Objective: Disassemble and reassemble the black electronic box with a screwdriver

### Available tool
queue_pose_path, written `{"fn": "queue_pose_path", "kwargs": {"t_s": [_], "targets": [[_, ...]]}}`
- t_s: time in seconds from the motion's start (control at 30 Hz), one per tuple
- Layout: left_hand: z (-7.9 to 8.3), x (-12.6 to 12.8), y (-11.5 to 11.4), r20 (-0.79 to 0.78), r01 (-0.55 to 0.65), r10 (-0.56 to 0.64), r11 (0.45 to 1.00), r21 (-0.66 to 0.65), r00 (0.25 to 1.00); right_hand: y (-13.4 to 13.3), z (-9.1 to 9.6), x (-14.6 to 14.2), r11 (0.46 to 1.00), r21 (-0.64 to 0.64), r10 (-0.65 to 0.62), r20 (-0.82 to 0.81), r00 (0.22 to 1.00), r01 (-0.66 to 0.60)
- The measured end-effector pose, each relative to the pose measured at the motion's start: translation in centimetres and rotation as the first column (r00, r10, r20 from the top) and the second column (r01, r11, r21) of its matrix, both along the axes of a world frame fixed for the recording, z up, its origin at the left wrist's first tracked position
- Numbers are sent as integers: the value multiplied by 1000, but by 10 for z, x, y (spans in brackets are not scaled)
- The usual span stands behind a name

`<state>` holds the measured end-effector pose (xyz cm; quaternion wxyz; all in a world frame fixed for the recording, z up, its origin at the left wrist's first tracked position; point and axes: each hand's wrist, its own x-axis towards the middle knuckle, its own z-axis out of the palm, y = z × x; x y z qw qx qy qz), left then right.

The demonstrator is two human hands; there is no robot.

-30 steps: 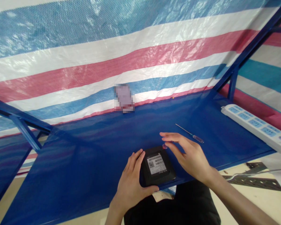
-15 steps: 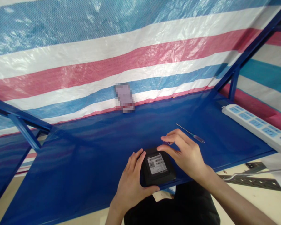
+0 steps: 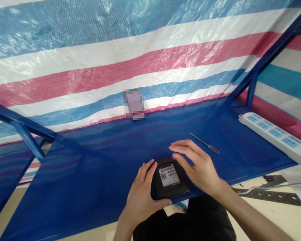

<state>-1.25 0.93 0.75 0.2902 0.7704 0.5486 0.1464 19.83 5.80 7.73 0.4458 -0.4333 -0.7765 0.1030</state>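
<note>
A flat, square black device (image 3: 168,177) with a white QR-code label lies near the front edge of the blue table (image 3: 90,174), label side up. My left hand (image 3: 142,197) grips its left and lower edges between thumb and fingers. My right hand (image 3: 198,165) hovers with fingers apart over the device's upper right corner, fingertips close to it. I cannot tell whether they touch it. A thin screwdriver (image 3: 207,144) with a clear handle lies just beyond my right fingers.
A white power strip (image 3: 272,137) lies along the table's right side. A pixelated, blurred object (image 3: 134,104) stands at the back edge against a striped tarp (image 3: 140,60). Blue metal framing (image 3: 266,60) rises at both sides. A perforated metal bracket (image 3: 271,190) lies on the floor.
My right hand has opened from a pinched pose and settled lower over the device's corner. My left hand and the device stay in the same hold.
</note>
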Motion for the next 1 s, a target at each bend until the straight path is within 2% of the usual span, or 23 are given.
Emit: {"fn": "queue_pose_path", "kwargs": {"t_s": [0.1,0.37,0.53,0.73,1.0], "targets": [[-2,0,1,11,-1,1,1000,15,1000,0,3,0,999,22,-28,-4,1000,28],[1,0,0,13,4,-4,1000,19,1000,-1,4,0,1000,-19,16,7,1000,-16],[3,1,0,-2,7,-7,1000,2,1000,1,3,1,999,45,-19,-35,999,20],[2,0,-1,-19,9,-9,1000,-6,1000,1,0,3,998,-69,7,19,1000,-5],[2,0,0,-28,16,-15,1000,9,999,0,6,10,995,-68,81,40,996,-79]]}}
